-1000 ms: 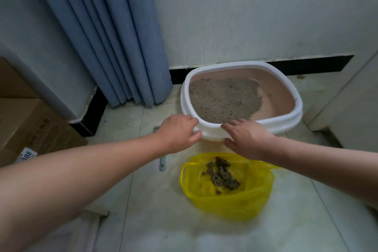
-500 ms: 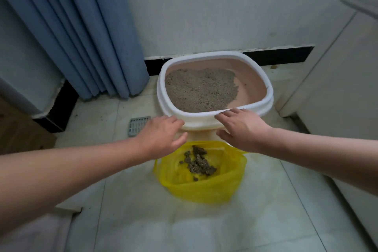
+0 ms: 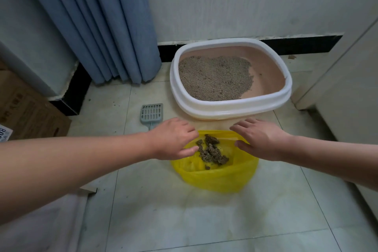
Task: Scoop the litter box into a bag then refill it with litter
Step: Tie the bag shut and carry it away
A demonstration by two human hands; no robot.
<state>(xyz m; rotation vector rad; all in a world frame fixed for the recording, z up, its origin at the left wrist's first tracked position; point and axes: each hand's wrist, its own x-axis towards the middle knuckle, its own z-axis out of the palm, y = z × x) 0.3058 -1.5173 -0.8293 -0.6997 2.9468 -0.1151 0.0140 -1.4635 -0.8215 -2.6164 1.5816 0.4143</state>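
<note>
Looking down through the head cam, the only view going. Hovering over the yellow bag (image 3: pixel 214 180) with both hands: left hand (image 3: pixel 173 139) at the bag's left rim, right hand (image 3: pixel 261 139) at the right rim, fingers slack on both, gripping nothing. Can't tell whether touching the plastic or just above it.

Bag parked on the tiled floor (image 3: pixel 184 221) right in front of the litter box (image 3: pixel 225 106), mouth gaping, dark clumps (image 3: pixel 212 151) piled inside. Litter (image 3: pixel 214 77) banked toward the left of the box, bare pink bottom showing on the right. Grey scoop (image 3: pixel 152 113) lying on the tiles just left of the box, near the left hand, not held.

Looks like scooping done and closing the bag up next, refill not started.

To do it well: pinch the rim on both sides at once, lift a little to drop the clumps to the bottom, then gather the mouth toward the middle and twist before knotting. Go slow, thin plastic by the look of it, so probably easy to tear or tip. Keep the opening pointed up and clear of the box. No fresh litter sack anywhere in view, so probably worth fetching one after.
</note>
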